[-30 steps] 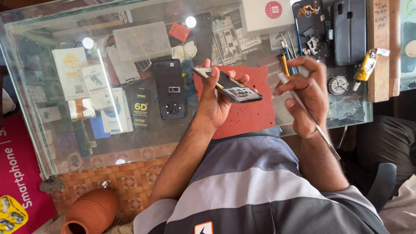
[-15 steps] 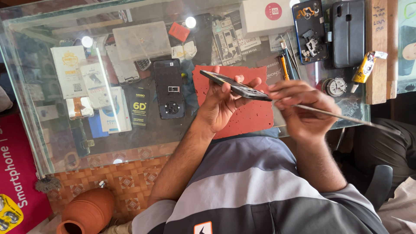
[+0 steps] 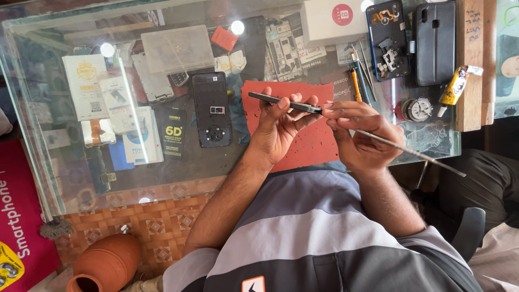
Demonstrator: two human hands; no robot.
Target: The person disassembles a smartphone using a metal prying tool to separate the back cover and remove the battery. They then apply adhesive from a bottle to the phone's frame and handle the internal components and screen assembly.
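My left hand [image 3: 275, 127] grips a dark smartphone [image 3: 284, 101], turned edge-on above a red work mat [image 3: 313, 143] on the glass counter. My right hand [image 3: 359, 135] pinches a long thin metal tool [image 3: 416, 155]. Its fingertips meet the phone's right end, and the tool's shaft trails out to the lower right past the counter edge. Both forearms reach up from my grey striped shirt.
On the glass counter [image 3: 65, 178] lie a black phone back cover [image 3: 212, 111], a clear plastic box [image 3: 177, 50], a white box [image 3: 331, 20], an opened phone [image 3: 388, 40], a dark case [image 3: 435, 43] and screwdrivers [image 3: 357, 81]. A clay pot [image 3: 105, 265] stands on the floor at lower left.
The phone went from screen-up to edge-on in my left hand. My right hand came left to the phone's end, and the tool swung from hanging down to lying nearly level.
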